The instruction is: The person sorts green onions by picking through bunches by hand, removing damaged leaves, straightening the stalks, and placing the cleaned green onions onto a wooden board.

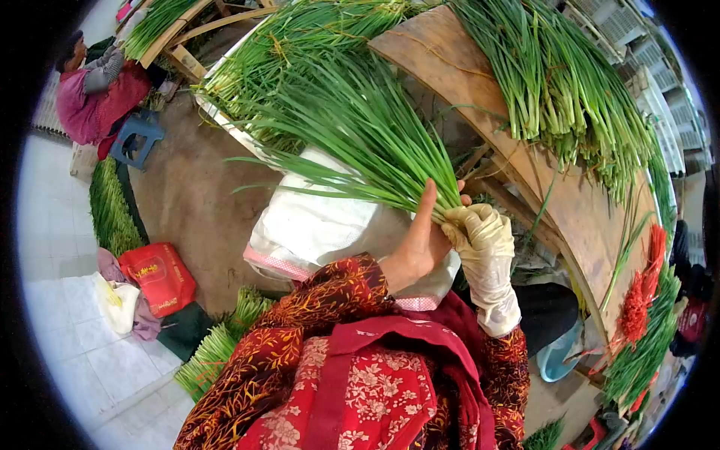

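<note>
A bunch of long green chives (375,142) fans up and to the left in front of me, above a white woven sack (307,225) across my lap. My left hand (418,244), bare, is wrapped round the bunch near its stem end, thumb on the near side and fingertips showing behind. My right hand (484,240), in a pale thin glove, is closed at the stem ends, touching the left fingers. The glove hides exactly what it pinches there.
Chive bundles (570,97) lie on a curved-looking wooden board (450,60) at right, with red ties (641,300) near its edge. More chives (255,75) lie ahead. A blue basin (559,352), red bag (157,277) and a seated person (101,105) are around me.
</note>
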Motion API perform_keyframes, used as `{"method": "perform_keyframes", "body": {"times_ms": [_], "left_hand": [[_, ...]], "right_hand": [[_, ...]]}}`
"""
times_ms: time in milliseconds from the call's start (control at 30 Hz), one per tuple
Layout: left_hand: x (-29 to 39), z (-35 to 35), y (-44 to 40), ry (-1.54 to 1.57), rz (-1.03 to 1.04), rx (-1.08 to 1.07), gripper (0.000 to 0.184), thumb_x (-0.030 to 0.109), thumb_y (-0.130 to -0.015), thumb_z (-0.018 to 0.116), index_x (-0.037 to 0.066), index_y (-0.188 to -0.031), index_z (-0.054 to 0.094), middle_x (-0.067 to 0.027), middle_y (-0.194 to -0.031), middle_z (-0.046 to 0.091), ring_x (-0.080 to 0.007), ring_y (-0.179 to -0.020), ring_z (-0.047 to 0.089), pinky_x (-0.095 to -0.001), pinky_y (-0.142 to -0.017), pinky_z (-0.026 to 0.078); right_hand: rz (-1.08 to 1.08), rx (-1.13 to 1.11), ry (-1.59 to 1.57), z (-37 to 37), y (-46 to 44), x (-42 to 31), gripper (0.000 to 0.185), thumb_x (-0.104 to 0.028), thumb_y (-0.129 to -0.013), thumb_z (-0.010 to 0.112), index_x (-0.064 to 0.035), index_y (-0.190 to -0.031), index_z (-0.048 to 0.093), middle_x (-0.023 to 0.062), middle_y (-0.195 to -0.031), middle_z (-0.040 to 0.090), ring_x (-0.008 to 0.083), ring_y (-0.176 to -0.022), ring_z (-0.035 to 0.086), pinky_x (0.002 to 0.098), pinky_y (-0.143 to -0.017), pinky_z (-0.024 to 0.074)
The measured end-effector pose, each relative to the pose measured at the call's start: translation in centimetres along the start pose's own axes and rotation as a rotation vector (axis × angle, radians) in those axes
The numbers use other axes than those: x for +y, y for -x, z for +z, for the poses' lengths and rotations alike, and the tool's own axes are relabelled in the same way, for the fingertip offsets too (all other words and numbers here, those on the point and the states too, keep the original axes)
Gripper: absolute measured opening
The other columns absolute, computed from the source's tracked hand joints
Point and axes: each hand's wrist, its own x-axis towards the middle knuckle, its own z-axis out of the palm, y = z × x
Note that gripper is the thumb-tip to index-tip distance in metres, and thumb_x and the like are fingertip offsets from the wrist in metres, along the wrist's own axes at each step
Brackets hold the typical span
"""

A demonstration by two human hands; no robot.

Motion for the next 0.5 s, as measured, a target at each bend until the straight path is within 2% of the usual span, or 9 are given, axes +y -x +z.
{"method": "perform_keyframes", "body": {"times_ms": [167,300,333,367,433,500], "left_hand": [[0.4,0.0,0.4,-0.026,0.011,0.026,0.063,0.059,-0.082,0.041,0.006,-0.116,0.046,-0.0060,-0.098,0.055,-0.0189,-0.096,0.052,-0.0334,-0.089,0.041],[0.4,-0.1,0.2,-0.098,0.057,0.066,0.067,0.062,-0.082,0.038,0.005,-0.116,0.046,-0.0062,-0.097,0.055,-0.0192,-0.095,0.052,-0.0344,-0.088,0.042],[0.5,-0.2,0.1,-0.123,0.072,0.067,0.069,0.063,-0.082,0.037,0.005,-0.117,0.045,-0.0063,-0.097,0.054,-0.0193,-0.095,0.052,-0.0356,-0.087,0.042],[0.6,-0.4,0.0,-0.122,0.071,0.068,0.069,0.063,-0.082,0.037,0.005,-0.117,0.045,-0.0063,-0.097,0.054,-0.0193,-0.095,0.052,-0.0356,-0.087,0.042],[0.8,-0.6,-0.1,-0.071,0.044,-0.051,0.071,0.064,-0.082,0.034,0.004,-0.119,0.042,-0.0066,-0.096,0.053,-0.0202,-0.093,0.052,-0.0393,-0.086,0.043],[0.9,-0.6,0.0,-0.046,0.040,-0.050,0.070,0.063,-0.083,0.033,0.004,-0.119,0.040,-0.0069,-0.096,0.052,-0.0208,-0.092,0.052,-0.0422,-0.086,0.042]], "right_hand": [[-0.009,-0.026,0.022,0.4,0.1,0.3,0.016,-0.013,-0.068,0.067,-0.0113,-0.081,0.058,0.0048,-0.075,0.057,0.0258,-0.070,0.054,0.0344,-0.063,0.0409],[0.107,-0.075,-0.085,0.0,0.1,1.5,0.010,-0.014,-0.072,0.064,-0.0119,-0.079,0.059,0.0054,-0.076,0.057,0.0274,-0.068,0.052,0.0370,-0.063,0.0409],[0.150,-0.041,-0.146,-0.3,0.3,2.1,0.009,-0.016,-0.073,0.064,-0.0095,-0.076,0.058,0.0050,-0.074,0.054,0.0234,-0.067,0.051,0.0357,-0.062,0.0408],[0.435,-0.117,-0.548,-1.7,0.7,2.3,0.013,-0.016,-0.075,0.062,-0.0065,-0.071,0.055,0.0024,-0.070,0.051,0.0175,-0.064,0.049,0.0305,-0.058,0.0388],[0.511,-0.057,-0.820,-4.7,2.4,3.8,0.016,-0.016,-0.080,0.057,-0.0050,-0.068,0.053,-0.0004,-0.065,0.048,0.0137,-0.060,0.046,0.0248,-0.056,0.0364],[0.496,-0.106,-1.222,-6.3,4.6,6.9,0.020,-0.017,-0.083,0.053,-0.0053,-0.068,0.053,-0.0006,-0.062,0.048,0.0147,-0.057,0.045,0.0221,-0.057,0.0352]]}}
